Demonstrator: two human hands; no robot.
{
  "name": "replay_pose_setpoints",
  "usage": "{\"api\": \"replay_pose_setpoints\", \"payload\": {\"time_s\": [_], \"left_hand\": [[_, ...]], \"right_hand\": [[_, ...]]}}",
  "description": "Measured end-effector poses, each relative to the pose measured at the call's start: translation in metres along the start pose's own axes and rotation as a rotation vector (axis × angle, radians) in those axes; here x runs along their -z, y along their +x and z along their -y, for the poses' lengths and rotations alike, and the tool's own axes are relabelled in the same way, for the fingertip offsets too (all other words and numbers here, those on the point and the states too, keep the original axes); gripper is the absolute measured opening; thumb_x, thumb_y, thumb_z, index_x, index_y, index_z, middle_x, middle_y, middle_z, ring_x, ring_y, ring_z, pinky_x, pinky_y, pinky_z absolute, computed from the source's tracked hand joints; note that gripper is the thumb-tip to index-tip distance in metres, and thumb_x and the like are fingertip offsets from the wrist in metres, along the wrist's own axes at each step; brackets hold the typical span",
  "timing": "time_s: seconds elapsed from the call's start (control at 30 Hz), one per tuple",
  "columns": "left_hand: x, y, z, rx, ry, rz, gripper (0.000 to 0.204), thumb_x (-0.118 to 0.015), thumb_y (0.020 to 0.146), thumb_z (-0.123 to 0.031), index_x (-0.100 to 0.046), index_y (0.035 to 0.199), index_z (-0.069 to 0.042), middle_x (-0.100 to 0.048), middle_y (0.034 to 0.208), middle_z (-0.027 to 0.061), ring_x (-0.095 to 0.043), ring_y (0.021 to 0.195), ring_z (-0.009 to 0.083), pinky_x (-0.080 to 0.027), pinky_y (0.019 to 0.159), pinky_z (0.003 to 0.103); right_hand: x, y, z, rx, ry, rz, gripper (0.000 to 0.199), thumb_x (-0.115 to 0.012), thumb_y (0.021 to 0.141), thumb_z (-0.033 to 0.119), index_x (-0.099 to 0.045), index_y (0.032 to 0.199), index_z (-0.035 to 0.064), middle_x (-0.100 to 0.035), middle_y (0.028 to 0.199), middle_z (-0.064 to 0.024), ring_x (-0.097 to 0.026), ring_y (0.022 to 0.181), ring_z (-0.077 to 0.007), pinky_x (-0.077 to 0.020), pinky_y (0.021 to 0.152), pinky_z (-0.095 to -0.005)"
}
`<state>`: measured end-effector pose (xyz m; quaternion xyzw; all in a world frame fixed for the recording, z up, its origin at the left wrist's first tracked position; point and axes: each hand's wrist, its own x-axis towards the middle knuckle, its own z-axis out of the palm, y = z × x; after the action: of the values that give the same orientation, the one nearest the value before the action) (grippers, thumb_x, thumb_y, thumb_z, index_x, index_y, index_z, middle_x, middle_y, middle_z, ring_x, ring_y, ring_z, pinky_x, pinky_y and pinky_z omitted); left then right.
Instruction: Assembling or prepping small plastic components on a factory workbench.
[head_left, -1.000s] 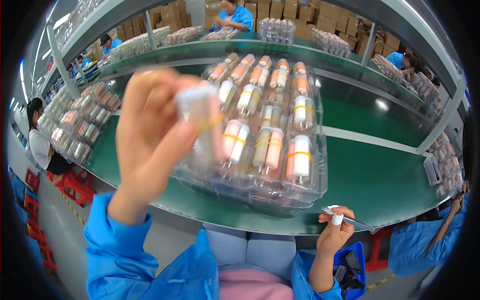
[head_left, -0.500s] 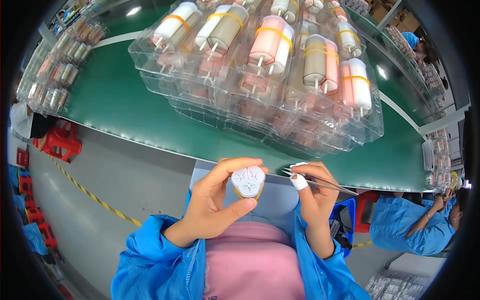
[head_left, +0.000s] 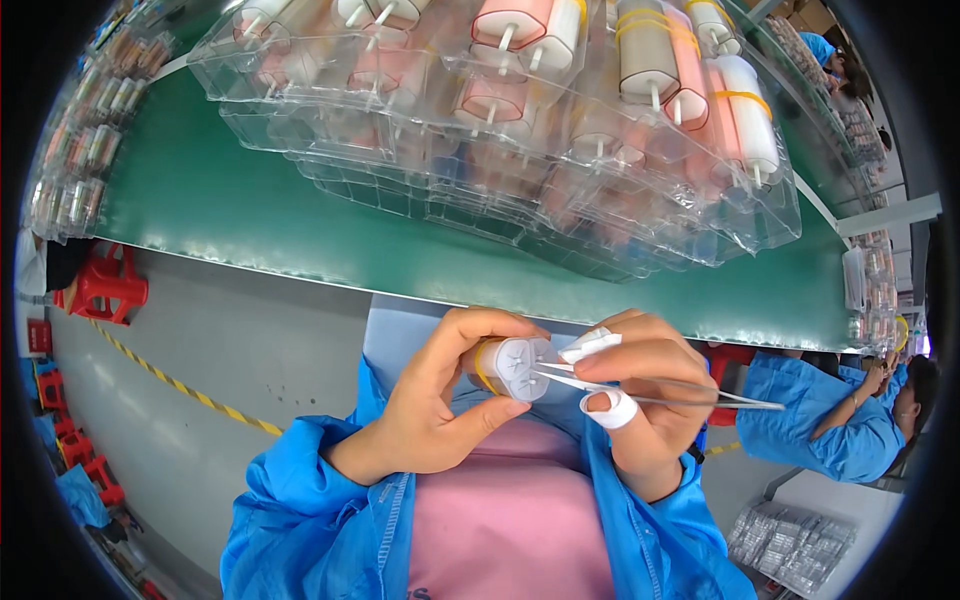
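Note:
In my left hand (head_left: 425, 405) is a white bundle of tubes (head_left: 519, 368) with a yellow rubber band around it. Its three-lobed white end, marked with slots, faces towards my right hand. Steel tweezers (head_left: 735, 401) are pinched in my right hand (head_left: 660, 385), their tips at that slotted end. Whether the tips touch it or enter a slot is too fine to tell. White tape wraps the thumb and a finger of my right hand. Both hands are in front of my body, by the bench's near edge.
Stacked clear plastic trays (head_left: 460, 190) on the green bench (head_left: 250, 215) hold banded pink, white and grey tubes (head_left: 648, 60). More loaded trays (head_left: 80, 150) stand at far left. Red stools (head_left: 110, 285) stand beyond. A person in blue (head_left: 825, 415) sits at right.
My right hand has moved left, bringing the tweezer tips to the bundle. My left hand has turned the bundle's slotted end to the right. The view has shifted, with the trays now higher.

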<state>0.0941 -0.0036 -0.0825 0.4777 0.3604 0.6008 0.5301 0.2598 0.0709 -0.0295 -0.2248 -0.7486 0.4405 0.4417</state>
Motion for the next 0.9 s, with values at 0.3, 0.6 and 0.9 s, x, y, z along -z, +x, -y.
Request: {"api": "replay_pose_setpoints", "payload": {"time_s": [0.3,0.6,0.9], "left_hand": [[0.005,0.002,-0.003,-0.009,0.045,0.038,0.05,-0.062,0.078,0.008,-0.043,0.123,-0.001,-0.048,0.121,0.0133,-0.049,0.113,0.021,-0.039,0.096,0.033],[0.005,0.005,-0.002,0.0,0.052,0.058,0.049,-0.062,0.078,0.007,-0.043,0.123,-0.001,-0.049,0.12,0.0136,-0.049,0.114,0.0217,-0.038,0.097,0.034],[0.01,0.003,-0.007,-0.001,0.069,0.051,0.048,-0.064,0.083,-0.01,-0.047,0.127,0.002,-0.043,0.12,0.0118,-0.049,0.108,0.0189,-0.048,0.084,0.027]], "right_hand": [[-0.011,0.043,0.048,0.64,-0.456,-0.011,0.03,-0.067,0.055,0.026,-0.06,0.072,0.0021,-0.052,0.064,-0.008,-0.049,0.05,-0.0202,-0.0355,0.04,-0.0268],[-0.002,0.04,0.073,0.395,-0.629,0.122,0.03,-0.073,0.056,0.025,-0.062,0.073,0.0036,-0.051,0.064,-0.0057,-0.049,0.05,-0.0194,-0.0349,0.04,-0.0264],[0.006,0.015,0.011,0.023,-0.062,-0.011,0.024,-0.077,0.064,0.011,-0.069,0.084,0.0007,-0.062,0.081,-0.0117,-0.061,0.069,-0.021,-0.0473,0.058,-0.0277]]}}
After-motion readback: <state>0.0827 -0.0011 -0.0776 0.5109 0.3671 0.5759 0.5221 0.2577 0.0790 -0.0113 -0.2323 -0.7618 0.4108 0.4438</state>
